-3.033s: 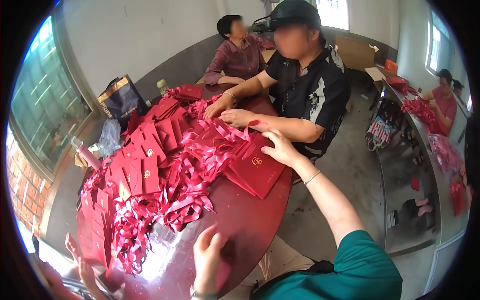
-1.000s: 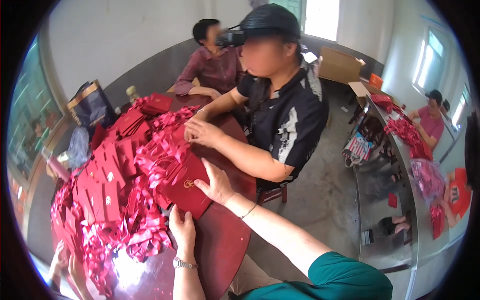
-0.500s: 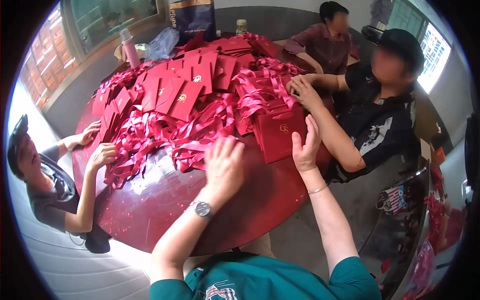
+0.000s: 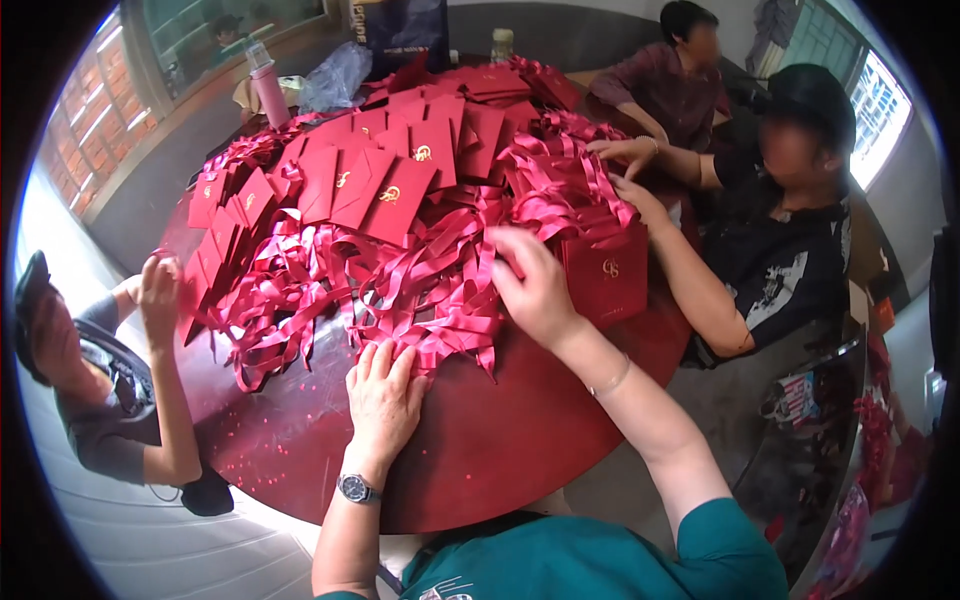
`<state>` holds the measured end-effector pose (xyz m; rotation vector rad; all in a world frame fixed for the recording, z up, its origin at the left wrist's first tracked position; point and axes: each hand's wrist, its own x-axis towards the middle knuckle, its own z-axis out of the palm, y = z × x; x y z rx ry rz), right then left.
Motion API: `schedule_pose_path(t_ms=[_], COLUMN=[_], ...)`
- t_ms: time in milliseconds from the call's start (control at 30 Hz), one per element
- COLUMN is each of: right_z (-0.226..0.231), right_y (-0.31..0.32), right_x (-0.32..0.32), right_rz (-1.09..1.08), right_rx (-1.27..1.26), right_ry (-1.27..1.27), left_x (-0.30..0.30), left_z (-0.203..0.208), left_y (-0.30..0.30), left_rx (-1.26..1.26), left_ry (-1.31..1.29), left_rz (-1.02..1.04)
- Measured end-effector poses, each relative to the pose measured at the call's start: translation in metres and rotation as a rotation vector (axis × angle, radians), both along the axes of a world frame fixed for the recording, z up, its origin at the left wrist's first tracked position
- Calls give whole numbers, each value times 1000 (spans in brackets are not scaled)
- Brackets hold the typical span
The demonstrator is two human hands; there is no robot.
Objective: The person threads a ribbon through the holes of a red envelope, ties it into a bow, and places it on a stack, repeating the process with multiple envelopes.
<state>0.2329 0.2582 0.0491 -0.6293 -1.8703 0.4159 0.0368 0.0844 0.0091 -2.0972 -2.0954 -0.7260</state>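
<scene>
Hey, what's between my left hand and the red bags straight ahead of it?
Red ribbons lie between your left hand and those red bags, in the head view.

The left hand (image 4: 383, 400) is resting, fingers extended, on the near edge of the red ribbons (image 4: 455, 322). The right hand (image 4: 530, 290) is hanging over the ribbons — just left of a red bag (image 4: 612, 268). Red packets (image 4: 362, 190) are lying heaped beyond both hands.

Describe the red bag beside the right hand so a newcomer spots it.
On the dark red table, look right, toward the co-worker in black. The red bag is just right of the wearer's right hand. Its gold emblem is the only one showing right of that hand.
</scene>
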Motion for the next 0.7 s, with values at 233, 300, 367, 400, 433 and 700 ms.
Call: schedule_pose_path(t_ms=[233, 300, 367, 400, 433, 700], right_z=[-13, -14, -18, -18, -22, 46], right_y=[87, 99, 108, 109, 108, 131], right_x=[-123, -145, -154, -158, -161, -101], right_rz=[-222, -375, -352, -319, -294, -469], right_rx=[-559, -812, -879, -949, -925, -528], right_ry=[-207, -38, 58, 129, 158, 164], left_x=[-1, -1, -1, -3, -11, -16], left_z=[0, -2, -3, -3, -6, 9], left_y=[-7, -7, -8, -6, -9, -9], left_rx=[15, 35, 18, 21, 19, -2], left_ry=[-60, -74, -178, -200, -192, -198], left_rz=[-55, -81, -116, -124, -141, -186])
